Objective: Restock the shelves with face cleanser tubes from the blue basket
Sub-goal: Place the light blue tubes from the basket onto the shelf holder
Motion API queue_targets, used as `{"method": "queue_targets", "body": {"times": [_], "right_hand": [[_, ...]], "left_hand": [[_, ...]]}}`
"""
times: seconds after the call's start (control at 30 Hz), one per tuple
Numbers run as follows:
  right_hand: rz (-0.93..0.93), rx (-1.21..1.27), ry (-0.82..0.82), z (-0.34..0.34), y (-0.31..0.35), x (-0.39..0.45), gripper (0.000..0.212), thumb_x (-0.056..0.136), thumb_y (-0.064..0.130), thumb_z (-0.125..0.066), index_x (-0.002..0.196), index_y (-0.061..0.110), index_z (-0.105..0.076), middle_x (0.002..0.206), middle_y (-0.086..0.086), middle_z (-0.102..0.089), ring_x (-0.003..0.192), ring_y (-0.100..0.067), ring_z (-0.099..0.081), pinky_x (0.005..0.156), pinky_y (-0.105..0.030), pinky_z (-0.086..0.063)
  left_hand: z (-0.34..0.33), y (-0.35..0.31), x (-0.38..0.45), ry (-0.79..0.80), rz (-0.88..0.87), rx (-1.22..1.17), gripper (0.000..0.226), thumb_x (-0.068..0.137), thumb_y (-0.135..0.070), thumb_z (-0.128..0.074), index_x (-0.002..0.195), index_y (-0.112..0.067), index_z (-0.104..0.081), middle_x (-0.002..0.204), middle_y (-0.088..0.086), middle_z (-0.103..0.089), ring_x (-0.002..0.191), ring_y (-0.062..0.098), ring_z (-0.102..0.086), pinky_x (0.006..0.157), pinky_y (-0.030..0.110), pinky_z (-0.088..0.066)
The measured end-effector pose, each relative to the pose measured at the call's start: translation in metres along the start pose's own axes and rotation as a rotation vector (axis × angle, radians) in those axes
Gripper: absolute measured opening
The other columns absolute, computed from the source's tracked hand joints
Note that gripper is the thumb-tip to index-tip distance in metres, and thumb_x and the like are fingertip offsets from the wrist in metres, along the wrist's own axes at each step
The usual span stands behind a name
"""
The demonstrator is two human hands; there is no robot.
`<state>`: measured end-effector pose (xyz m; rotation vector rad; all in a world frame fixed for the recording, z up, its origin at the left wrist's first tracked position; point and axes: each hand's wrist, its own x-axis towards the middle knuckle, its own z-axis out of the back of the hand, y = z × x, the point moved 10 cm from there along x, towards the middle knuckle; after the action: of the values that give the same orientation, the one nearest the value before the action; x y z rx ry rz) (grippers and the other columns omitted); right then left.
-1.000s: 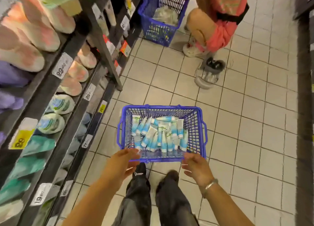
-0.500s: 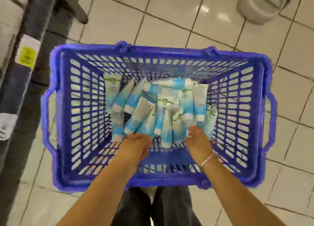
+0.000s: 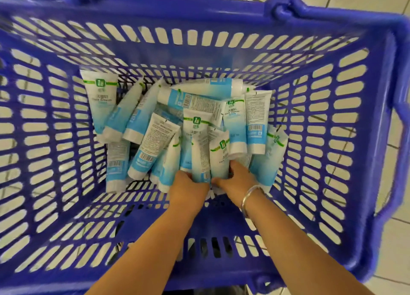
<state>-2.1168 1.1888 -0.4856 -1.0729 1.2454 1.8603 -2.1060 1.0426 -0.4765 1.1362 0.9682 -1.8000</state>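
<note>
Down at the bottom of the blue basket [image 3: 66,139], our left hand [image 3: 188,188] and right hand [image 3: 238,180] each curl a grip round the cap ends of upright face cleanser tubes [image 3: 218,159]; the rest of the pile lies just beyond. We'd gather a few with caps aligned and lift straight up, clear of the loose ones. Labels read "Face Cleanser" under a green logo; backs carry barcodes and small print too fine to read.

White floor tiles [image 3: 397,248] with dark grout lines show along the frame's top and right edges, and a silver bracelet [image 3: 250,193] circles one wrist.
</note>
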Motion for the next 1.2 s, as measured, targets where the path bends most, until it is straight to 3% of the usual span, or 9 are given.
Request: {"method": "queue_targets", "body": {"times": [0.13,0.33,0.47,0.7,0.8,0.87,0.93,1.03,1.2], "right_hand": [[-0.068,0.070,0.082,0.007,-0.014,0.004,0.047,0.077,0.015,-0.071,0.119,0.016,-0.050,0.108,0.005,-0.061,0.092,-0.008,-0.059,0.076,-0.018,-0.049],[-0.025,0.023,0.113,0.020,-0.008,-0.002,0.032,0.076,0.009,-0.068,0.098,0.020,-0.048,0.078,0.004,-0.055,0.062,-0.004,-0.054,0.044,-0.011,-0.042],[-0.009,0.215,0.162,0.028,0.005,-0.012,0.017,0.078,0.014,-0.071,0.087,0.020,-0.057,0.064,-0.001,-0.057,0.046,-0.003,-0.055,0.044,-0.017,-0.047],[0.028,0.373,0.059,0.040,0.027,-0.053,0.027,0.071,0.040,-0.063,0.082,0.016,-0.057,0.053,-0.001,-0.054,0.040,-0.008,-0.050,0.039,-0.020,-0.043],[0.030,0.470,-0.013,0.037,0.047,-0.084,0.036,0.073,0.051,-0.051,0.077,0.015,-0.056,0.051,-0.003,-0.053,0.038,-0.010,-0.050,0.037,-0.019,-0.040],[0.038,0.492,-0.041,0.033,0.064,-0.107,0.044,0.074,0.054,-0.044,0.075,0.012,-0.057,0.049,-0.002,-0.053,0.038,-0.011,-0.051,0.036,-0.020,-0.041],[0.056,0.502,-0.070,0.031,0.086,-0.130,0.046,0.076,0.054,-0.042,0.081,0.011,-0.059,0.057,-0.004,-0.057,0.047,-0.015,-0.055,0.044,-0.025,-0.046],[0.137,0.441,-0.070,0.026,0.133,-0.172,0.041,0.079,0.053,-0.047,0.101,0.020,-0.057,0.093,-0.006,-0.058,0.088,-0.022,-0.057,0.081,-0.038,-0.046],[0.287,0.644,-0.057,0.046,0.254,-0.256,0.021,0.078,0.030,-0.055,0.092,0.014,-0.054,0.051,-0.002,-0.059,0.040,-0.011,-0.054,0.035,-0.023,-0.044]], "left_hand": [[-0.010,-0.004,0.002,0.034,-0.023,-0.089,0.037,0.076,-0.015,-0.072,0.101,-0.011,-0.046,0.104,0.011,-0.061,0.096,0.027,-0.060,0.085,0.040,-0.051],[-0.016,-0.022,0.014,0.286,-0.119,-0.100,0.026,0.082,-0.015,-0.066,0.103,-0.023,-0.053,0.091,-0.005,-0.064,0.076,0.007,-0.061,0.054,0.015,-0.049],[-0.014,-0.017,0.005,0.420,0.048,-0.403,0.022,0.087,-0.012,-0.057,0.107,-0.020,-0.055,0.097,0.006,-0.065,0.073,0.016,-0.065,0.052,0.023,-0.053],[0.027,-0.022,-0.028,0.366,-0.015,-0.585,0.019,0.085,-0.003,-0.055,0.098,-0.017,-0.055,0.064,0.002,-0.066,0.044,0.014,-0.055,0.042,0.021,-0.046],[0.058,-0.029,-0.056,0.371,-0.015,-0.734,0.020,0.077,-0.031,-0.061,0.089,-0.015,-0.059,0.055,0.004,-0.060,0.037,0.014,-0.048,0.037,0.019,-0.040],[0.078,-0.034,-0.077,0.377,-0.019,-0.812,0.045,0.081,-0.053,-0.044,0.082,-0.014,-0.063,0.054,0.007,-0.060,0.034,0.015,-0.047,0.034,0.019,-0.039],[0.103,-0.042,-0.101,0.366,-0.044,-0.872,0.057,0.090,-0.056,-0.029,0.086,-0.009,-0.063,0.054,0.010,-0.060,0.034,0.017,-0.048,0.034,0.019,-0.039],[0.148,-0.059,-0.146,0.343,-0.108,-0.976,0.057,0.094,-0.049,-0.029,0.081,-0.010,-0.068,0.057,0.011,-0.060,0.036,0.017,-0.049,0.035,0.019,-0.040],[0.218,-0.122,-0.242,0.387,-0.263,-1.067,0.052,0.092,-0.045,-0.035,0.070,-0.017,-0.073,0.058,0.004,-0.061,0.040,0.013,-0.052,0.037,0.019,-0.040]]}}
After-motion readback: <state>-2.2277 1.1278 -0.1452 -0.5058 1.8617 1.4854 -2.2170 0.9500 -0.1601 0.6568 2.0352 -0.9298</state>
